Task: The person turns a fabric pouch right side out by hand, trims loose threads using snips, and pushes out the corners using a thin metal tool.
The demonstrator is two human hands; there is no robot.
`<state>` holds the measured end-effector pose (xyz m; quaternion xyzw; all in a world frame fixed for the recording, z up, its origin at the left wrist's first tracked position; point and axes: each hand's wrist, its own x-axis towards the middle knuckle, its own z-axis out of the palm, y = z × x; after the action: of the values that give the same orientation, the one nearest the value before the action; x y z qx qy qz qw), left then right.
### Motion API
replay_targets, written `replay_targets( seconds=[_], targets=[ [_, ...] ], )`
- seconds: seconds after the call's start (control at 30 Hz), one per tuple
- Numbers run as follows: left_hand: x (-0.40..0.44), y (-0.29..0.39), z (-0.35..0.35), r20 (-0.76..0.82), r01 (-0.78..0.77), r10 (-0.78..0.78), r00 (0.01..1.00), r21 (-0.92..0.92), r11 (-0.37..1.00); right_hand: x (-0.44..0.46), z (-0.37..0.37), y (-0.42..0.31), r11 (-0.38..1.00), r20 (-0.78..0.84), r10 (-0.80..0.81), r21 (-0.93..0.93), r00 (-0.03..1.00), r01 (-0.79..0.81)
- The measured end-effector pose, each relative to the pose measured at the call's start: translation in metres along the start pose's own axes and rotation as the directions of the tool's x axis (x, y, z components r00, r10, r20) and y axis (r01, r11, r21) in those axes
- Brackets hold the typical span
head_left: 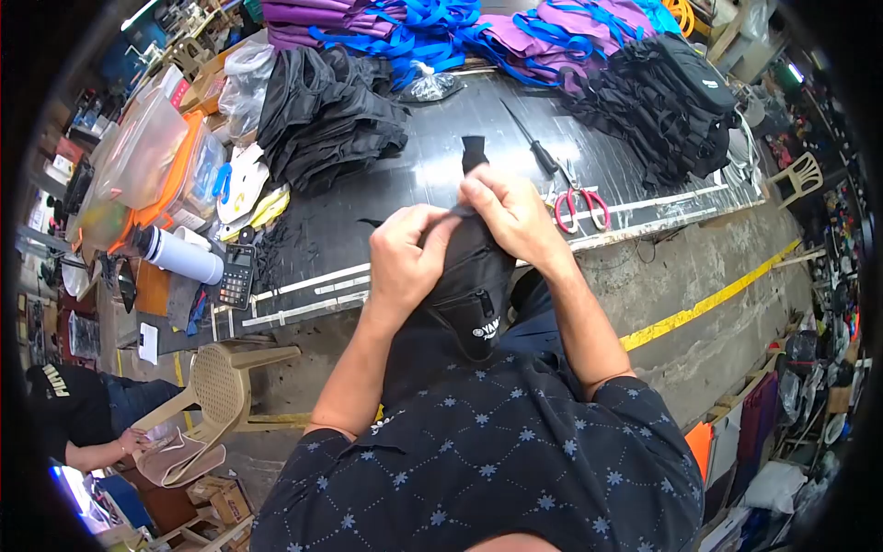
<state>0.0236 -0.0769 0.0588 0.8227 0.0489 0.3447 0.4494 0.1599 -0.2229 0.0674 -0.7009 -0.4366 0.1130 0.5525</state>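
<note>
A small black bag point(471, 276) with a zipper and white lettering hangs against my body, its printed end towards me. My left hand point(407, 253) has its fingers closed on the upper left edge of the bag. Close beside it, my right hand point(508, 216) pinches the bag's top edge, where a black strap point(474, 152) sticks out beyond the fingers onto the table. The exact spot between the fingertips is partly hidden. Red-handled scissors point(581, 210) and a black-handled pointed tool point(543, 158) lie to the right of my hands.
The dark table point(441, 120) carries black bags stacked left point(331, 115) and right point(658, 106), with purple pieces point(561, 37) and blue straps point(414, 41) behind. At left are a calculator point(237, 274), tumbler point(184, 256) and plastic boxes point(138, 156). A chair point(221, 382) and another person's arm point(97, 451) are lower left.
</note>
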Motion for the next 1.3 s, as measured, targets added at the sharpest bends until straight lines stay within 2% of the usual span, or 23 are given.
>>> replay_targets(
  seconds=[0.07, 0.13, 0.17, 0.27, 0.33, 0.37, 0.43, 0.47, 0.5, 0.57, 0.6, 0.67, 0.73, 0.83, 0.87, 0.93, 0.97, 1.0, 1.03, 1.07, 1.17, 1.2, 1.3],
  targets=[
    [0.001, -0.009, -0.008, 0.055, 0.248, -0.243, 0.969, -0.11, 0.963, -0.012, 0.002, -0.005, 0.992, -0.115, -0.004, 0.127, 0.993, 0.019],
    [0.005, -0.018, -0.013, 0.186, 0.438, -0.397, 0.899, -0.4, 0.805, -0.02, 0.005, -0.006, 0.98, -0.152, -0.2, -0.006, 0.968, 0.201],
    [0.006, -0.019, -0.012, 0.252, 0.506, -0.447, 0.858, -0.563, 0.653, -0.023, 0.006, -0.006, 0.955, -0.162, -0.297, -0.073, 0.941, 0.289],
    [0.008, -0.011, -0.013, 0.357, 0.568, -0.446, 0.82, -0.604, 0.559, -0.029, 0.007, 0.01, 0.967, -0.149, -0.25, -0.093, 0.957, 0.238],
    [0.007, -0.018, -0.013, 0.382, 0.571, -0.425, 0.82, -0.588, 0.573, -0.03, 0.01, 0.012, 0.981, -0.173, -0.186, -0.091, 0.967, 0.172],
    [0.006, -0.022, -0.014, 0.394, 0.572, -0.414, 0.82, -0.579, 0.581, -0.031, 0.009, 0.015, 0.983, -0.122, -0.023, 0.177, 0.992, 0.045],
    [0.006, -0.024, -0.012, 0.365, 0.512, -0.367, 0.856, -0.492, 0.704, -0.035, 0.001, 0.021, 0.742, 0.096, 0.231, 0.626, 0.968, -0.239],
    [0.004, -0.025, -0.011, 0.352, 0.478, -0.343, 0.871, -0.444, 0.758, -0.036, -0.004, 0.021, 0.476, 0.231, 0.26, 0.814, 0.937, -0.333],
    [0.002, -0.027, -0.01, 0.31, 0.434, -0.32, 0.895, -0.444, 0.784, -0.036, -0.007, 0.017, 0.404, 0.245, 0.197, 0.862, 0.949, -0.307],
    [0.001, -0.031, -0.01, 0.225, 0.34, -0.265, 0.938, -0.437, 0.833, -0.035, -0.006, 0.013, 0.438, 0.238, 0.194, 0.847, 0.952, -0.301],
    [0.002, -0.03, -0.007, 0.038, 0.037, -0.026, 0.999, -0.331, 0.943, -0.035, -0.008, 0.013, 0.399, 0.234, 0.219, 0.864, 0.947, -0.306],
    [-0.008, -0.032, -0.012, 0.099, 0.169, -0.146, 0.984, -0.288, 0.943, -0.034, -0.013, 0.014, 0.316, 0.231, 0.265, 0.896, 0.936, -0.311],
    [-0.019, -0.038, -0.017, 0.173, 0.293, -0.256, 0.951, -0.243, 0.925, -0.034, -0.014, 0.011, 0.308, 0.204, 0.337, 0.899, 0.919, -0.313],
    [-0.025, -0.038, -0.02, 0.343, 0.55, -0.464, 0.816, -0.707, 0.444, -0.032, -0.013, 0.028, 0.297, 0.232, 0.36, 0.89, 0.904, -0.347],
    [-0.023, -0.039, -0.033, 0.521, 0.65, -0.41, 0.749, -0.7, 0.297, -0.031, -0.013, 0.039, 0.309, 0.244, 0.364, 0.879, 0.899, -0.364],
    [-0.022, -0.028, -0.025, 0.518, 0.652, -0.458, 0.722, -0.732, 0.199, -0.028, -0.007, 0.032, 0.303, 0.211, 0.484, 0.87, 0.849, -0.389],
    [-0.02, -0.024, -0.022, 0.517, 0.647, -0.478, 0.71, -0.748, 0.151, -0.029, -0.007, 0.031, 0.301, 0.241, 0.397, 0.878, 0.886, -0.374],
    [-0.018, -0.029, -0.028, 0.592, 0.654, -0.327, 0.737, -0.747, 0.122, -0.029, -0.006, 0.028, 0.294, 0.268, 0.31, 0.885, 0.912, -0.36],
    [-0.018, -0.03, -0.03, 0.593, 0.657, -0.316, 0.74, -0.738, 0.154, -0.029, -0.006, 0.023, 0.284, 0.291, 0.224, 0.894, 0.93, -0.348],
    [-0.019, -0.029, -0.033, 0.598, 0.662, -0.305, 0.741, -0.727, 0.183, -0.03, -0.013, 0.017, 0.446, 0.297, 0.269, 0.805, 0.916, -0.391],
    [-0.018, -0.026, -0.037, 0.638, 0.667, -0.195, 0.745, -0.709, 0.228, -0.012, -0.024, 0.014, 0.807, 0.169, 0.227, 0.519, 0.959, -0.282],
    [-0.016, -0.024, -0.038, 0.654, 0.674, -0.168, 0.738, -0.702, 0.229, -0.005, -0.027, 0.015, 0.744, 0.225, 0.311, 0.547, 0.923, -0.384],
    [-0.017, -0.021, -0.042, 0.75, 0.742, -0.112, 0.652, -0.601, 0.297, 0.008, -0.012, 0.014, 0.617, 0.299, 0.333, 0.648, 0.894, -0.446]
  ],
)
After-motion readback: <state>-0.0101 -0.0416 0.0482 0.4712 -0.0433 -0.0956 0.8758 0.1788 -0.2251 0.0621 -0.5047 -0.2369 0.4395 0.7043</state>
